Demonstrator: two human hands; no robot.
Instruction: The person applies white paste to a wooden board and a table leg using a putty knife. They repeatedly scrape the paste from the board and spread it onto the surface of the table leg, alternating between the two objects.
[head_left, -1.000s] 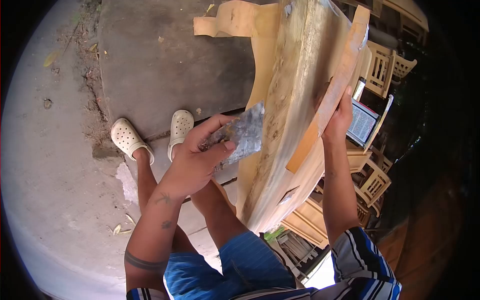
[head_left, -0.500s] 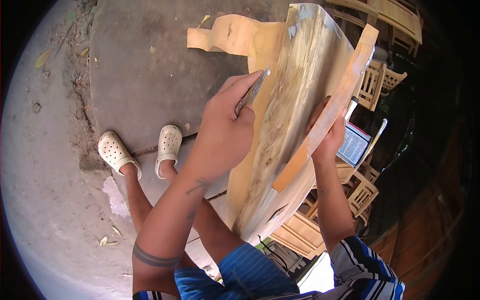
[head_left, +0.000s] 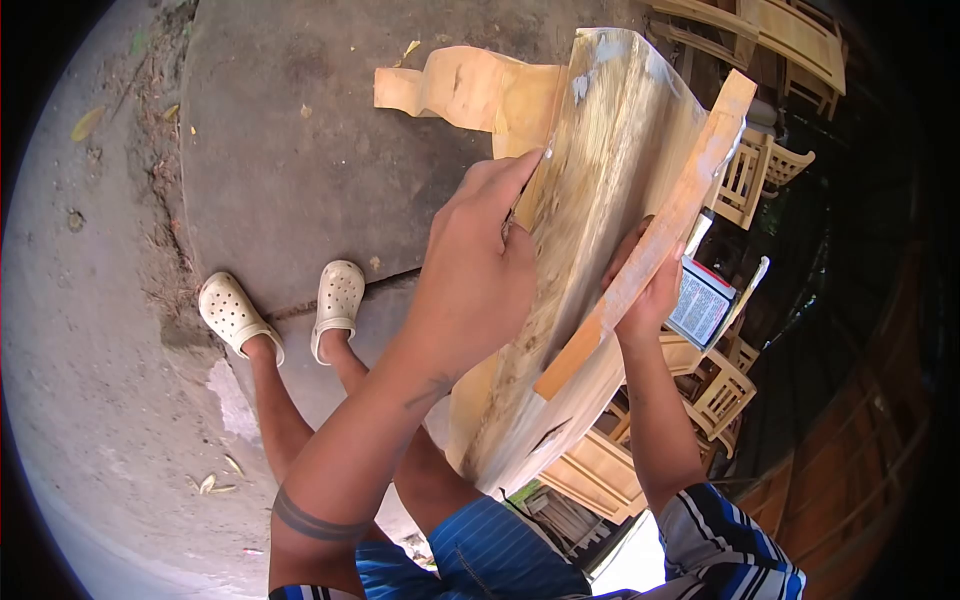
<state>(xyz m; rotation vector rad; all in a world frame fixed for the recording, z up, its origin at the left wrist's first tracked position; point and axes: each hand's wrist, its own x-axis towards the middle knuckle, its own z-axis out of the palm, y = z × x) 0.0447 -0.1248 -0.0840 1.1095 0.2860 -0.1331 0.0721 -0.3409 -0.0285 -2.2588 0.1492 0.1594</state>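
My left hand [head_left: 480,265] is closed round a thin, dark-edged blade, mostly hidden by the fingers now. Its fingertip end is at the left edge of a large pale wooden piece [head_left: 590,170] with streaked grain and grey-white filler patches near its top. A long flat wooden strip [head_left: 655,245], smeared with whitish paste, is gripped in my right hand [head_left: 650,290] and lies slantwise in front of the wooden piece. Fingers of that hand show on both sides of the strip. A curved wooden part [head_left: 470,80] juts left from the large piece.
An open can with a printed label [head_left: 700,300] stands behind my right hand. Wooden chairs [head_left: 722,395] and other slatted furniture [head_left: 790,40] are on the right. At lower left are feet in cream clogs [head_left: 232,310] on the concrete floor [head_left: 300,150].
My left hand has moved right and slightly down, bringing the blade to the wooden piece's edge. The strip and my right hand have shifted slightly down and left in view.
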